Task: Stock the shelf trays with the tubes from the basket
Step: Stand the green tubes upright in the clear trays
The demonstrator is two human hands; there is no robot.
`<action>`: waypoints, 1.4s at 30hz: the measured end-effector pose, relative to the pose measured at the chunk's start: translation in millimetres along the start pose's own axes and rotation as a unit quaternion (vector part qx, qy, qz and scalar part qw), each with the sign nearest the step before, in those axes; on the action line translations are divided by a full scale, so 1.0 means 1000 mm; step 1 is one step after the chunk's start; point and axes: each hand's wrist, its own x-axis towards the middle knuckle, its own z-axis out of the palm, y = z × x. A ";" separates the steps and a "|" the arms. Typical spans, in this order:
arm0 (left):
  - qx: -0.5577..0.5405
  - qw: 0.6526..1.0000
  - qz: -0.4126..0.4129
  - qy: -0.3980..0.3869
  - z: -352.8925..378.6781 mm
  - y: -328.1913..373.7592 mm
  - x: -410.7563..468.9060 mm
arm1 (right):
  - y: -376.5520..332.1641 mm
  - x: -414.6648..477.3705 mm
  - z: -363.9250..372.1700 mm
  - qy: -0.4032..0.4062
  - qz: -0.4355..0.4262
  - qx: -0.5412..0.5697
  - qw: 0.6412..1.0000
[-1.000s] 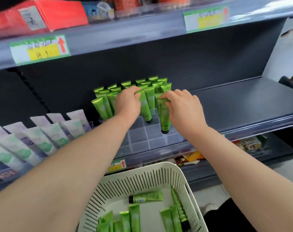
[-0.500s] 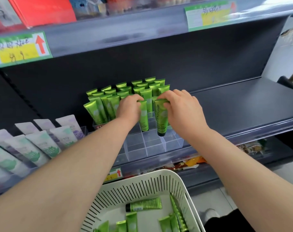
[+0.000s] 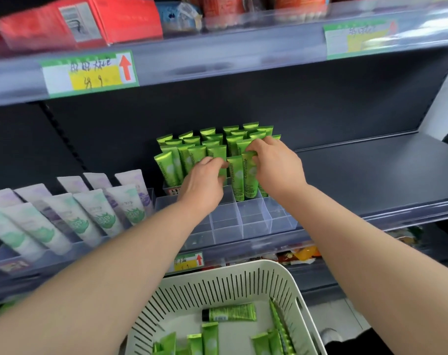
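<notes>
Tubes [image 3: 249, 175] upright in clear tray [image 3: 253, 224], caps down, right hand [image 3: 274, 167] fingers pinching one, left hand [image 3: 205, 183] fingers closed on another.

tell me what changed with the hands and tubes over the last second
The two green tubes the hands were lowering now stand in the clear tray. The right hand still pinches the top of its tube; the left hand rests on the tube beside it. The basket and its loose tubes are unchanged.
</notes>
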 end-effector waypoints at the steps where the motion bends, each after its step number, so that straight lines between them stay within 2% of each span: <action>1: 0.004 1.000 0.004 -0.008 -0.001 -0.002 -0.003 | 0.000 0.001 0.003 -0.010 0.009 0.000 1.000; 7: 0.067 0.992 0.049 -0.092 -0.005 -0.017 -0.012 | 0.001 0.002 0.014 -0.042 0.021 -0.041 0.998; 15: 0.058 0.994 0.053 -0.080 -0.006 -0.021 -0.017 | 0.005 0.004 0.026 -0.071 0.030 -0.055 0.995; 27: 0.049 0.995 0.054 -0.066 -0.010 -0.015 -0.027 | 0.001 -0.006 0.016 -0.017 -0.020 -0.081 0.996; 37: 0.005 0.996 0.048 -0.072 0.003 -0.008 -0.098 | -0.018 -0.104 0.025 0.012 -0.063 -0.035 0.997; 42: 0.011 0.992 0.031 -0.126 0.030 -0.025 -0.152 | -0.020 -0.163 0.059 -0.045 -0.068 -0.020 0.996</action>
